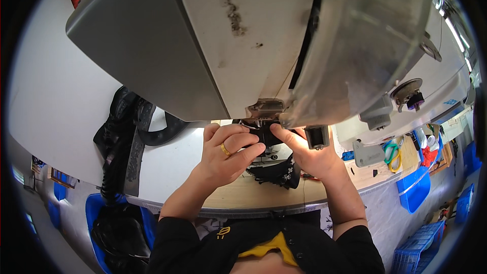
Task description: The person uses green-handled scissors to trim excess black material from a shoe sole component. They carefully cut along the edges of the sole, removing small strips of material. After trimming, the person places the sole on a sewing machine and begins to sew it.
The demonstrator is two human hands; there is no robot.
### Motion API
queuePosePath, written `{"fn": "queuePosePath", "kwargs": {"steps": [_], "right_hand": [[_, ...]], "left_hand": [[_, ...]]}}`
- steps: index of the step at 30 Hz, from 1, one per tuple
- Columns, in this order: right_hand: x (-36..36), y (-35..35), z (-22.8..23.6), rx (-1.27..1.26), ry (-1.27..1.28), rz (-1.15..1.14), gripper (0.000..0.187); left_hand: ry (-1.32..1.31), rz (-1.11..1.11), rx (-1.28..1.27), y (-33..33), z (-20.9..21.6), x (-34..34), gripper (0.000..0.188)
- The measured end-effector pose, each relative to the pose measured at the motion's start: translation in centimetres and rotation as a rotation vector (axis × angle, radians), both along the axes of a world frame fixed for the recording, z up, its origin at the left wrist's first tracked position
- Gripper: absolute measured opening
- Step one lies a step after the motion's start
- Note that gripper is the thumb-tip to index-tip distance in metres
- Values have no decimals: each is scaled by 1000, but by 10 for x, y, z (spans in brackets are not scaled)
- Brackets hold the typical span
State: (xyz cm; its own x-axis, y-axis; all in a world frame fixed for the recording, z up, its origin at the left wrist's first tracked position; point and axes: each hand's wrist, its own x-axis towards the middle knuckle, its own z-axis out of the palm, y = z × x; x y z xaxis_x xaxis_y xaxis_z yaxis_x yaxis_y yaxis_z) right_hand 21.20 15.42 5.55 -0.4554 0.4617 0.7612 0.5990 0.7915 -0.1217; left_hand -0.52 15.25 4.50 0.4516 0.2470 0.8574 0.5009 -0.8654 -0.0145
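A sewing machine [203, 40] fills the upper view, and its presser foot [258, 123] comes down between my hands. Under the foot lies a black piece of material [266, 134]. Its lower part, a black strip with small shiny decorations [281, 173], hangs toward me over the table edge side. My left hand [225, 155], wearing a gold ring, has its fingers curled and the thumb close to the index finger at the left edge of the piece. My right hand [312, 155] grips the right side, one fingertip pressed on the black material beside the foot. The undersides of both grips are hidden.
A heap of black strap-like pieces [122, 137] lies on the table to the left. Below it stands a blue bin [94, 223] of black material. Scissors with yellow and green handles [393, 155] lie at the right, near a blue tub [415, 190] and a blue crate [418, 248].
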Motion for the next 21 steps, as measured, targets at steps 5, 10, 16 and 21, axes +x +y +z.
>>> {"fn": "queuePosePath", "kwargs": {"steps": [5, 10, 16, 21], "right_hand": [[3, -3, 8, -36, -49, -65, 45], [3, 8, 5, 73, -10, -12, 38], [2, 10, -1, 45, 24, -25, 38], [3, 13, -1, 58, -20, -74, 48]], "left_hand": [[-3, 26, 37, 0, -3, 3, 30], [-31, 49, 47, 2, -6, 5, 35], [-69, 76, 41, 4, -10, 7, 29], [-120, 112, -16, 6, -10, 9, 29]]}}
